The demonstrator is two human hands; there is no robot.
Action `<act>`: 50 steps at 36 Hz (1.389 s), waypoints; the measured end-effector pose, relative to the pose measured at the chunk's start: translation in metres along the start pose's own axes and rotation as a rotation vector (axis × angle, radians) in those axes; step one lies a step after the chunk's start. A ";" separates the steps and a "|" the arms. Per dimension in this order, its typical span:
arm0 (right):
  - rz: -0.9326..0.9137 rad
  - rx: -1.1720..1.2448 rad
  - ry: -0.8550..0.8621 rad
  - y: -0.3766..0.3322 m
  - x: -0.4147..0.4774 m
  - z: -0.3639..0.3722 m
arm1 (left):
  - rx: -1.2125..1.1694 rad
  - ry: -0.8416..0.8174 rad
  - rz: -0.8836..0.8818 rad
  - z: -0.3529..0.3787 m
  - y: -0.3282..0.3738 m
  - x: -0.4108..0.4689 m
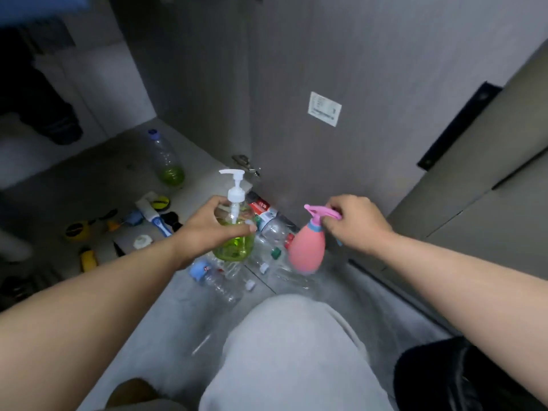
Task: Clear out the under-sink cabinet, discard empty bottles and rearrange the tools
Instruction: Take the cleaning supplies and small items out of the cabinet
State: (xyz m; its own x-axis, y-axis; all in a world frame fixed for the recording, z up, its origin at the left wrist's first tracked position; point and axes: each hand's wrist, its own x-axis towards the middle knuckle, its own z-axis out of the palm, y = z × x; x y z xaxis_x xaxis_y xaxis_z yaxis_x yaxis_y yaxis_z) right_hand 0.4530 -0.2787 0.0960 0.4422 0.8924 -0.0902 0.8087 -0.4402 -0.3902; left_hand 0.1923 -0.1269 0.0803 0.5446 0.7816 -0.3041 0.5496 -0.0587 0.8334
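Left hand (207, 225) fingers grasp a green pump bottle (235, 229), right hand (355, 223) fingers grasp a pink spray bottle (307, 250), both held above clear empty bottles (267, 256) strewn on the floor (184, 315) before the open cabinet door (326, 84).

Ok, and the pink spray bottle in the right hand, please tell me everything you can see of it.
The pink spray bottle looks like opaque plastic, so its contents are hidden. It has a rounded salmon-pink body, a light blue collar at the neck and a brighter pink trigger head, nozzle pointing to the person's left. The right hand grips it by the head, and it hangs about upright above clear plastic bottles heaped on the floor.
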 end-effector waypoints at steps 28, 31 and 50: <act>0.322 0.037 0.021 0.109 -0.039 0.125 | 0.038 -0.232 -0.062 0.079 -0.035 0.013; 0.254 -0.029 0.133 0.102 -0.047 0.123 | 0.037 -0.244 -0.068 0.086 -0.031 0.014; 0.057 0.695 0.127 0.003 -0.030 0.107 | 0.117 -0.330 0.081 0.092 -0.016 0.002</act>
State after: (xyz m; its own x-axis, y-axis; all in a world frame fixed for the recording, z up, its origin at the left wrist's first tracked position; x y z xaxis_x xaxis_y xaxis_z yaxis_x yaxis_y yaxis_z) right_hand 0.4007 -0.2960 -0.0009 0.5528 0.8325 -0.0370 0.3665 -0.2828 -0.8864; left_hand 0.2428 -0.1810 0.0235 0.7541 0.5297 -0.3882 0.5550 -0.1979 0.8080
